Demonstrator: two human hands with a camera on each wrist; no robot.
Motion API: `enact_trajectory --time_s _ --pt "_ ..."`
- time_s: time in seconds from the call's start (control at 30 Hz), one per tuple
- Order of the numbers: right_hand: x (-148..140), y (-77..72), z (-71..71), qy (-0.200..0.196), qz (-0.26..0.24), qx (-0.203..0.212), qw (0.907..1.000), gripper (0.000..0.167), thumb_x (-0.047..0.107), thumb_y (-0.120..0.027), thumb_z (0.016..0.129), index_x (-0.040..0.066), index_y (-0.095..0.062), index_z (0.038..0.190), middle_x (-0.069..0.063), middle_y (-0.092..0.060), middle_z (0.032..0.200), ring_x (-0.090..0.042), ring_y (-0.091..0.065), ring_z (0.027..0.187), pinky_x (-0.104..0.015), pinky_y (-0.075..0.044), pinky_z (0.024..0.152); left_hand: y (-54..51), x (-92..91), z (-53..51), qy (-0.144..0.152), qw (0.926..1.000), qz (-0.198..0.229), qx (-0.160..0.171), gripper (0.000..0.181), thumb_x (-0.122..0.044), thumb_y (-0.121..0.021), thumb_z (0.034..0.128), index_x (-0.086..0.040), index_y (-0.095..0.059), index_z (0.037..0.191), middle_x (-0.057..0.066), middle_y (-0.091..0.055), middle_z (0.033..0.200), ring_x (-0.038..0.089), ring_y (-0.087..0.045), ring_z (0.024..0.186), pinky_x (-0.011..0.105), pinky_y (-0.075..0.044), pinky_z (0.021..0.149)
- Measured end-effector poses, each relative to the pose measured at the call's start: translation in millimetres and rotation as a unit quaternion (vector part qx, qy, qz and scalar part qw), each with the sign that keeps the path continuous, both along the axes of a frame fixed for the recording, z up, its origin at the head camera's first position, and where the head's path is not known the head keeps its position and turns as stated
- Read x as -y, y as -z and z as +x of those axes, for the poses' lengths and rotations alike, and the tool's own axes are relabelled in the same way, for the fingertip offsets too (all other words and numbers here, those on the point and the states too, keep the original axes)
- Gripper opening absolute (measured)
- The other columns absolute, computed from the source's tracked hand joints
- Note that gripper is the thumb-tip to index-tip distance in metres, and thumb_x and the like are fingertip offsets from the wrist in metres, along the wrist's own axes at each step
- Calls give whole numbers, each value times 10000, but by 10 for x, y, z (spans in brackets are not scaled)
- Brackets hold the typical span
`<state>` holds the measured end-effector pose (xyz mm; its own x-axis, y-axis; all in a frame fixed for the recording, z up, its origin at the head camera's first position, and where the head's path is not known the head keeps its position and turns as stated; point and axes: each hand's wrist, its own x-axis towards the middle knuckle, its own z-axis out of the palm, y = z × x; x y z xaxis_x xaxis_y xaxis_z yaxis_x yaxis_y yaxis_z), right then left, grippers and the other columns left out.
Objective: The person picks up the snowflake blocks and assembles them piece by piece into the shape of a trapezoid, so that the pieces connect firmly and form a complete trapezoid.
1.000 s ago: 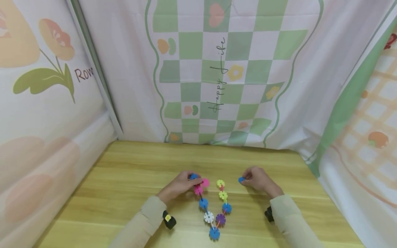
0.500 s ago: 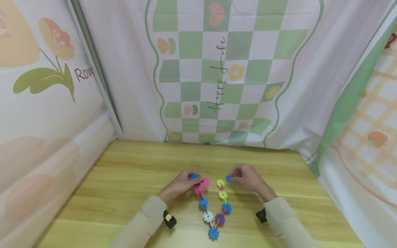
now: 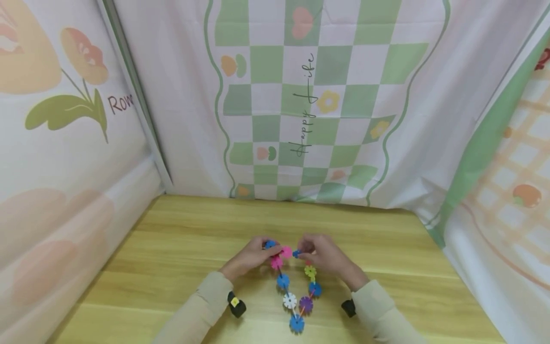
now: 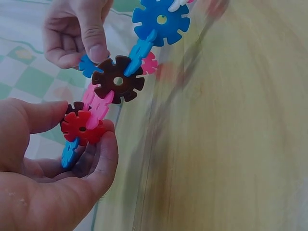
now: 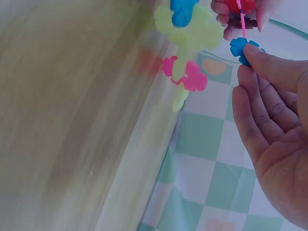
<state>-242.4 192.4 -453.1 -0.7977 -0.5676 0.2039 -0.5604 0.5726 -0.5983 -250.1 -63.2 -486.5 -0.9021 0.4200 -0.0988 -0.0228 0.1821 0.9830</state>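
Note:
A chain of slotted plastic snowflake discs makes a V on the table, with a blue disc at its near tip. A white disc and a purple disc sit just beyond that tip. My left hand grips the chain's left end, thumb and fingers pinching a red disc joined to pink, brown and blue ones. Between the thumb and fingertips of my right hand is a single blue disc, close to a pink disc; whether they touch is unclear.
The right branch of the chain ends in yellow and pink discs, partly behind my right hand in the head view. A wooden table lies under everything. Printed cloth hangs behind it and along both sides.
My right hand has moved left with the blue disc, passing over the yellow end of the chain to the pink disc. My left hand stays nearly in place.

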Motion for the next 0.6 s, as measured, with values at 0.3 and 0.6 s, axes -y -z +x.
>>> enact_trajectory --time_s 0.3,0.6 --pt "115 44 35 50 36 -547 9985 74 98 -795 944 129 -730 929 56 -751 891 -35 -710 810 -190 -610 746 4 -4 1 188 9998 83 -26 326 -244 -597 1093 50 -622 1232 18 -643 910 115 -646 792 224 -549 735" --pt "204 78 45 44 -43 -1491 9888 113 30 -809 913 123 -745 900 12 -776 882 -117 -758 818 -224 -627 735 21 -47 -8 636 9975 302 -78 337 -188 -483 1134 132 -587 1127 -4 -613 786 112 -554 690 236 -444 665"
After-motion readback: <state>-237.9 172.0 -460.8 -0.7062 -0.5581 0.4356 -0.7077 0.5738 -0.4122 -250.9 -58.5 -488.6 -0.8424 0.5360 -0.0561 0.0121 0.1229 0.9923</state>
